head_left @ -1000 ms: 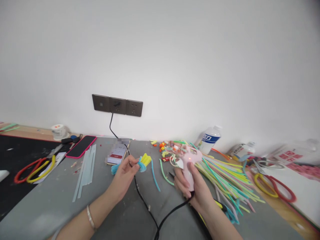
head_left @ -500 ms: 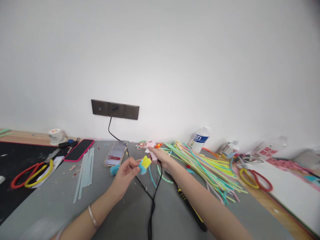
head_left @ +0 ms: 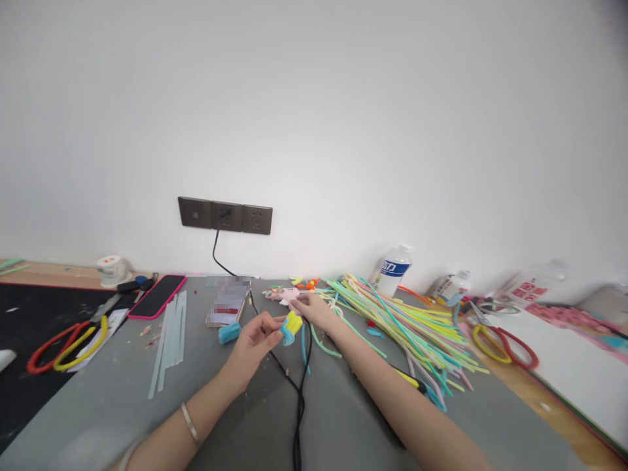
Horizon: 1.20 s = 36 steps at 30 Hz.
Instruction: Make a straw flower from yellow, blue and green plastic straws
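Observation:
My left hand (head_left: 251, 343) pinches a small fuzzy bundle (head_left: 293, 323), yellow at the top with a blue band around it, like bent pipe cleaners. A short fuzzy blue roll (head_left: 228, 333) shows just left of that hand; whether it touches the hand cannot be made out. Further forward, my right hand (head_left: 318, 311) has its fingers bent together beside a pale pink piece (head_left: 289, 296). What lies in those fingers is hidden. A black cord (head_left: 300, 405) runs up under the right hand, and its end there is out of sight.
Loose pipe cleaners (head_left: 407, 327) spread across the right side. Translucent sticks (head_left: 169, 337), a pink-edged phone (head_left: 157, 296) and scissors (head_left: 69, 347) lie left. Another phone (head_left: 228, 304) leans ahead. A white bottle (head_left: 391, 271) stands by the wall; more scissors (head_left: 505, 347) lie far right.
My right hand has shifted slightly forward, and its fingers have turned down by the pale pink piece. My left hand with the yellow-and-blue bundle has moved a little right. The blue roll shows more fully.

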Motion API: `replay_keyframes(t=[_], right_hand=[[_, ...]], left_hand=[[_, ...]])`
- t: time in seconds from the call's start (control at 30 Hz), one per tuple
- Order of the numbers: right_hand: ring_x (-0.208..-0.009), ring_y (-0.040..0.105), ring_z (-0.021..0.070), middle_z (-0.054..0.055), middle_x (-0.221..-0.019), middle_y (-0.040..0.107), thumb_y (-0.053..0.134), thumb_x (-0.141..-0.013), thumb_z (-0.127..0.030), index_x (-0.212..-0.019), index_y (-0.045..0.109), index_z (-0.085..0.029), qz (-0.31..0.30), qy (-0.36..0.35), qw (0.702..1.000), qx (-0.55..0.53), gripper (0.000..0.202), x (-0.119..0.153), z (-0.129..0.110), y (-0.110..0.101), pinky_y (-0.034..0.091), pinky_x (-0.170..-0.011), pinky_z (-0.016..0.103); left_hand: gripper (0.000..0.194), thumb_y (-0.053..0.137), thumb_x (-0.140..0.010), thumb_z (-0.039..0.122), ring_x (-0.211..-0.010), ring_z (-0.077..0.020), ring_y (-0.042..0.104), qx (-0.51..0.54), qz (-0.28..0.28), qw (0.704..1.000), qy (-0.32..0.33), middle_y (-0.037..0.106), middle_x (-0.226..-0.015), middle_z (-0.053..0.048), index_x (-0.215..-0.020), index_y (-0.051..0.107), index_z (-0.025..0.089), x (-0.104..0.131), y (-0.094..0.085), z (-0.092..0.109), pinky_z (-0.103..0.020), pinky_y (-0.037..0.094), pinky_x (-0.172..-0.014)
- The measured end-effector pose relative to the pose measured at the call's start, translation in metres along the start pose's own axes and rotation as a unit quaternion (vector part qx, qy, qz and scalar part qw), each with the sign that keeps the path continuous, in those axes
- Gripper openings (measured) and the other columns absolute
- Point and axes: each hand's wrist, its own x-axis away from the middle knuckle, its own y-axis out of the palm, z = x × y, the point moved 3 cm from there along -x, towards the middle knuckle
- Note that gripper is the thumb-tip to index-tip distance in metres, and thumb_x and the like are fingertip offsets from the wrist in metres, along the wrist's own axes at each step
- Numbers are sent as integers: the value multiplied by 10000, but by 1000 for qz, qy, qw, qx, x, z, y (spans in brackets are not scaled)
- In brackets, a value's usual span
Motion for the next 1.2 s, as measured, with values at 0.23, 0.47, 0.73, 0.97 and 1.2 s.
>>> replay_keyframes(t=[0.23, 0.47, 0.73, 0.97, 1.2], right_hand=[[-604, 554, 160, 8, -683, 613, 564, -856, -308, -823, 642, -171, -38, -67, 997, 31, 161, 75, -3, -51, 422, -584, 268], [-842, 616, 197, 75, -951, 661, 518, -924, -353, -1039, 651, -196, 2, -197, 980, 21, 236, 114, -1, -60, 484, -722, 298], [-947, 614, 189, 75, -964, 674, 564, -928, -214, -982, 684, -208, -108, -392, 910, 78, 131, 139, -48, -41, 483, -853, 320], [-775, 602, 149, 26, -821, 652, 594, -914, -211, -872, 647, -189, -104, -384, 904, 157, 71, 130, -52, -40, 469, -736, 263], [-840, 591, 160, 45, -884, 633, 562, -927, -179, -864, 609, -186, -125, -397, 888, 195, 79, 131, -58, -41, 463, -779, 277]], left_hand=[[283, 816, -672, 405, -989, -251, 628, -30, 20, 999, -11, 658, -735, -6, -657, 626, 195, 1, 3, -5, -314, 441, -875], [238, 765, -756, 356, -945, -204, 641, 6, -69, 995, -75, 732, -884, -22, -716, 591, 199, 13, 16, -17, -273, 426, -838], [236, 793, -728, 337, -913, -203, 658, 13, -132, 988, -85, 755, -915, -41, -721, 614, 183, 17, 22, -12, -283, 454, -812], [226, 811, -706, 326, -849, -197, 667, 16, -133, 987, -84, 755, -850, -30, -703, 639, 178, 15, 26, -5, -283, 474, -769], [192, 786, -743, 312, -889, -164, 664, 24, -133, 988, -69, 768, -955, -31, -735, 642, 186, 16, 23, -7, -265, 467, -800]])
